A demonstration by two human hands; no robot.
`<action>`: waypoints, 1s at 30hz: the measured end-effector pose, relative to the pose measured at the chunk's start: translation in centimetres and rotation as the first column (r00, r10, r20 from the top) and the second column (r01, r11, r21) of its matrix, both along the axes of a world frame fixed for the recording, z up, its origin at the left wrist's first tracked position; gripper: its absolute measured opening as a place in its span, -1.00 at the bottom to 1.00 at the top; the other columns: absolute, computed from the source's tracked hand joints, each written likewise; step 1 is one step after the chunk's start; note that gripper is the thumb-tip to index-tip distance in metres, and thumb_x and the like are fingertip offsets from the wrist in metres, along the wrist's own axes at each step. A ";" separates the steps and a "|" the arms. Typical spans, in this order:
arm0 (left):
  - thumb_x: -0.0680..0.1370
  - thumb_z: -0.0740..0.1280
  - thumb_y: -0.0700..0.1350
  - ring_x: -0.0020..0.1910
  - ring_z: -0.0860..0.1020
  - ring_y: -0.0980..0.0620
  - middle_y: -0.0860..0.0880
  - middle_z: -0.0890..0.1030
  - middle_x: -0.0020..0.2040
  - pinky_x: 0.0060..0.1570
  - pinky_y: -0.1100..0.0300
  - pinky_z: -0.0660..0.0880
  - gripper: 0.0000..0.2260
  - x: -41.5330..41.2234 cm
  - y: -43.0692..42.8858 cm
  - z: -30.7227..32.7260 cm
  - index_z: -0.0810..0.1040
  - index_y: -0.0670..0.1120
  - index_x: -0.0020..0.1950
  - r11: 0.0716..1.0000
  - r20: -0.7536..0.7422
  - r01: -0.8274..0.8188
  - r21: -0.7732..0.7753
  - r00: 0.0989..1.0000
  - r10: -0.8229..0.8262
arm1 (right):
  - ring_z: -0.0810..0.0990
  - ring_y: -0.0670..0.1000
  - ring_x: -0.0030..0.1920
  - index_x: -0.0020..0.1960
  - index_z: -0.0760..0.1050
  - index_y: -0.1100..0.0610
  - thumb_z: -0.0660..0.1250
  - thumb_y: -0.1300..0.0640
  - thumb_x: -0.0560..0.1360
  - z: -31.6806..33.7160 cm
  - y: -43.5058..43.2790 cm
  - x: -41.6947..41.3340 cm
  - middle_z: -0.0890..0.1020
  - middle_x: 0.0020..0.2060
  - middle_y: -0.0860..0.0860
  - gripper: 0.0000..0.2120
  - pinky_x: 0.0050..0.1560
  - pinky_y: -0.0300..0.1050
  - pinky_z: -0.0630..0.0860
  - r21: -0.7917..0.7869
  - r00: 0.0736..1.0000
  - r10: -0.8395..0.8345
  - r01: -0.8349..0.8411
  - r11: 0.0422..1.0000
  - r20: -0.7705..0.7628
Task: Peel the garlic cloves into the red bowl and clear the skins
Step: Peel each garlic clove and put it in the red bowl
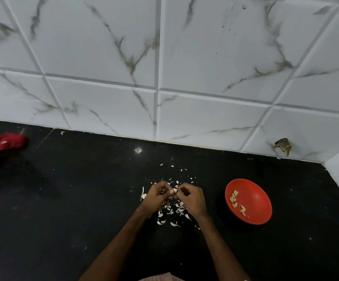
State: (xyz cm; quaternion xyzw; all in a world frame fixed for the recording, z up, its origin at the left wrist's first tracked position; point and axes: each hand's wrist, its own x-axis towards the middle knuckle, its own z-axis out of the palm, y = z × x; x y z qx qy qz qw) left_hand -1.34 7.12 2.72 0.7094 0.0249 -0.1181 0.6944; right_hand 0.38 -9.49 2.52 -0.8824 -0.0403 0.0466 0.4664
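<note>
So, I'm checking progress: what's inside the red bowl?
Inside the red bowl lie a handful of peeled garlic cloves, mostly toward its left side. Nothing covers the bowl, so its whole inside shows.

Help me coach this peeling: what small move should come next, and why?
Probably pull the skin off the garlic clove: the left hand and right hand both pinch it above the scattered skins, and it isn't yet in the red bowl with the peeled cloves.

Nothing to read here: no lettering, label, brand or number shows on the red bowl (248,201), the black surface (83,199) or the marbled wall tiles (215,57).
</note>
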 end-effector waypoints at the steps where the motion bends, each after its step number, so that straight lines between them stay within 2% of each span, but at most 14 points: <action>1: 0.62 0.33 -0.22 -0.45 0.52 0.07 -0.10 0.70 -0.15 -0.62 0.33 0.25 -0.91 0.0 0.1 0.0 0.47 -0.19 -0.05 1.000 -0.002 -0.008 -0.003 1.000 0.008 | 0.54 -0.19 -0.37 -0.21 0.60 -0.02 0.37 0.07 0.51 -0.1 -0.2 0.0 0.66 -0.34 -0.13 -0.88 -0.26 -0.10 0.50 -0.018 1.000 -0.007 0.007 1.000 -0.022; 4: 0.62 0.33 -0.22 -0.41 0.54 0.04 -0.09 0.72 -0.12 -0.55 0.31 0.27 -0.89 0.1 0.3 0.2 0.45 -0.25 -0.02 0.998 -0.004 -0.057 -0.005 0.998 0.057 | 0.46 -0.16 -0.42 -0.28 0.47 0.01 0.29 0.07 0.58 -0.4 -0.4 -0.2 0.57 -0.40 -0.07 -0.75 -0.26 -0.04 0.46 -0.128 0.998 -0.026 0.019 0.992 -0.050; 7: 0.62 0.33 -0.24 -0.40 0.54 0.03 -0.12 0.71 -0.12 -0.58 0.28 0.32 -0.86 0.2 0.4 0.0 0.44 -0.31 -0.01 0.995 -0.010 -0.102 0.017 0.995 0.103 | 0.41 -0.14 -0.45 -0.31 0.44 0.06 0.29 -0.08 0.62 0.0 -0.3 -0.3 0.51 -0.45 -0.07 -0.63 -0.34 -0.19 0.38 -0.231 0.999 -0.038 0.038 0.972 0.004; 9: 0.61 0.34 -0.26 -0.36 0.54 -0.02 -0.17 0.69 -0.15 -0.48 0.25 0.43 -0.90 0.4 0.4 -0.4 0.46 -0.26 -0.06 0.990 0.001 -0.138 0.038 0.990 0.138 | 0.52 -0.20 -0.37 -0.17 0.53 0.03 0.30 -0.08 0.62 0.6 -0.1 -0.2 0.57 -0.36 -0.12 -0.74 -0.30 -0.32 0.40 -0.192 0.999 -0.018 0.023 0.981 0.030; 10: 0.61 0.34 -0.25 -0.34 0.53 -0.05 -0.16 0.68 -0.18 -0.44 0.21 0.46 -0.89 0.5 0.3 -0.6 0.46 -0.22 -0.09 0.986 0.007 -0.158 0.061 0.987 0.158 | 0.57 -0.22 -0.28 -0.06 0.57 0.03 0.29 -0.03 0.63 0.9 0.1 0.0 0.61 -0.27 -0.14 -0.82 -0.24 -0.34 0.44 -0.131 1.000 0.003 0.001 0.991 0.031; 12: 0.60 0.36 -0.23 -0.32 0.55 -0.06 -0.10 0.67 -0.23 -0.37 0.13 0.50 -0.87 0.7 0.1 -0.7 0.47 -0.17 -0.12 0.973 0.023 -0.190 0.133 0.982 0.189 | 0.62 -0.20 -0.18 0.06 0.59 0.05 0.28 0.01 0.64 1.4 0.6 0.3 0.65 -0.16 -0.12 -0.85 -0.18 -0.29 0.50 -0.070 0.997 0.070 -0.068 0.995 0.029; 14: 0.58 0.37 -0.21 -0.29 0.56 0.01 -0.05 0.65 -0.25 -0.26 0.07 0.51 -0.89 0.9 -0.1 -0.3 0.50 -0.18 -0.12 0.958 0.039 -0.206 0.201 0.979 0.202 | 0.63 -0.16 -0.18 0.00 0.58 0.05 0.29 -0.03 0.63 1.4 1.2 0.5 0.67 -0.17 -0.11 -0.82 -0.17 -0.20 0.55 -0.123 0.988 0.143 -0.135 0.983 0.057; 16: 0.58 0.37 -0.17 -0.28 0.55 0.09 -0.03 0.65 -0.23 -0.19 0.05 0.50 -0.90 1.0 -0.3 0.1 0.51 -0.13 -0.12 0.947 0.059 -0.192 0.256 0.981 0.183 | 0.58 -0.13 -0.24 -0.12 0.52 0.06 0.28 -0.01 0.64 1.3 1.5 0.3 0.62 -0.25 -0.11 -0.79 -0.22 -0.15 0.49 -0.203 0.981 0.169 -0.146 0.968 0.099; 18: 0.62 0.32 -0.08 -0.29 0.54 0.14 -0.01 0.64 -0.22 -0.16 0.08 0.49 -0.87 1.1 -0.3 0.6 0.48 -0.06 -0.12 0.929 0.073 -0.127 0.347 0.991 0.108 | 0.50 -0.13 -0.30 -0.17 0.45 0.02 0.26 0.02 0.65 1.5 1.6 0.2 0.56 -0.30 -0.11 -0.77 -0.26 -0.19 0.37 -0.264 0.982 0.142 -0.104 0.959 0.128; 20: 0.65 0.25 0.01 -0.28 0.55 0.07 0.00 0.62 -0.24 -0.17 0.04 0.49 -0.83 1.1 -0.1 0.9 0.45 -0.02 -0.11 0.878 0.116 -0.067 0.474 0.993 0.014 | 0.49 -0.17 -0.32 -0.14 0.45 -0.01 0.25 -0.02 0.65 2.1 1.6 0.2 0.55 -0.30 -0.13 -0.80 -0.28 -0.21 0.32 -0.304 0.989 0.092 -0.053 0.951 0.113; 23: 0.66 0.21 0.03 -0.26 0.57 0.02 0.02 0.59 -0.23 -0.21 0.03 0.49 -0.84 1.2 0.5 1.4 0.42 -0.01 -0.05 0.779 0.200 -0.042 0.625 0.974 -0.108 | 0.55 -0.19 -0.25 -0.02 0.46 -0.02 0.27 -0.02 0.64 2.4 1.6 0.3 0.60 -0.22 -0.13 -0.89 -0.25 -0.24 0.41 -0.218 0.997 0.056 -0.045 0.975 0.044; 26: 0.66 0.21 0.04 -0.22 0.57 0.09 0.06 0.60 -0.19 -0.21 0.11 0.47 -0.86 1.1 0.9 1.8 0.44 0.00 -0.01 0.737 0.209 -0.027 0.676 0.965 -0.156 | 0.62 -0.16 -0.13 0.04 0.50 -0.03 0.34 0.09 0.61 2.0 1.4 0.4 0.64 -0.16 -0.14 -0.96 -0.10 -0.13 0.57 0.025 0.997 0.076 -0.076 0.997 0.000; 28: 0.66 0.21 0.03 -0.19 0.56 0.10 0.06 0.59 -0.19 -0.18 0.10 0.45 -0.86 1.0 0.8 1.8 0.45 0.02 -0.04 0.766 0.187 -0.015 0.642 0.973 -0.138 | 0.62 -0.16 -0.16 -0.02 0.54 0.02 0.39 0.15 0.58 2.0 1.4 0.5 0.65 -0.19 -0.12 -0.95 -0.09 -0.14 0.57 0.123 0.998 0.068 -0.066 0.990 -0.015; 30: 0.65 0.22 0.00 -0.22 0.55 0.07 0.01 0.59 -0.23 -0.13 0.01 0.49 -0.84 0.8 0.7 1.4 0.46 0.01 -0.10 0.878 0.180 -0.027 0.478 0.981 -0.068 | 0.59 -0.14 -0.21 -0.12 0.56 0.13 0.41 0.20 0.56 2.3 1.5 0.7 0.64 -0.27 -0.08 -0.91 -0.11 -0.18 0.54 0.228 0.998 0.027 -0.013 0.973 -0.058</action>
